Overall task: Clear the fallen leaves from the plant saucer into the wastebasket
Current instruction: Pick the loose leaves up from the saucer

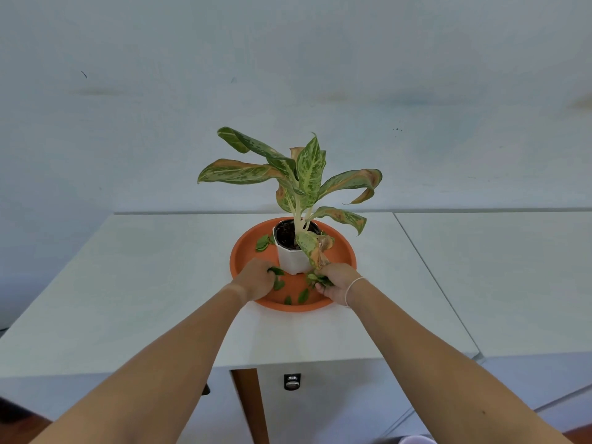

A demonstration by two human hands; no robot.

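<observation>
- Your left hand (256, 278) curls its fingers over small green fallen leaves (278, 283) at the near left of the round orange plastic saucer (342, 251).
- Your right hand (336, 280) pinches a leaf bunch (317, 278) at its near right.
- Two leaves lie by the near rim.
- The white faceted pot (290, 261) of soil stands at centre, more leaves at far left.

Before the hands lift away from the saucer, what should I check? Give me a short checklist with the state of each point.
1. Right hand grips leaves: ok, a green bunch shows.
2. Left hand grips leaves: cannot tell, fingers only touch some.
3. Saucer cleared: not ok, loose leaves remain at front and behind the pot.
4. Pot upright: ok.
5. Wastebasket in view: not ok.
</observation>
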